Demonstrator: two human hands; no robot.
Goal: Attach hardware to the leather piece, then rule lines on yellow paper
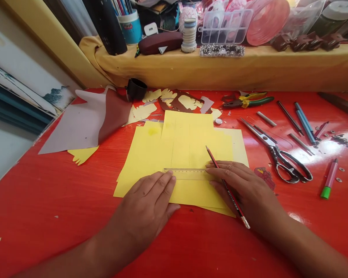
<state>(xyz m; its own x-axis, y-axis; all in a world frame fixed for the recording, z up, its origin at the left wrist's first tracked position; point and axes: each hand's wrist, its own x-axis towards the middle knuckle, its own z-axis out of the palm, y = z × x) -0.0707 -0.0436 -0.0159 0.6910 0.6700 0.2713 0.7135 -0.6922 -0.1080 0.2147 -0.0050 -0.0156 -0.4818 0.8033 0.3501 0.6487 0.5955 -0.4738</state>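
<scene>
Several yellow sheets (150,154) lie stacked on the red table, the top one marked with faint pencil lines. A clear ruler (191,174) lies crosswise on them. My left hand (150,197) holds the ruler's left end down with its fingertips, fingers together and thumb near the paper's front edge. In my right hand (243,185) a dark red and black pencil (227,189) rests between the fingers, its point up and away from the paper. The fingertips of that hand also touch the ruler's right end.
Large scissors (274,148), pliers (249,100), pens (306,121) and a pink-green marker (330,179) lie to the right. Paper scraps (145,110) and a black cup (136,89) are behind the sheets. Folded grey-brown material (81,123) lies left. A cluttered ledge (174,71) borders the back.
</scene>
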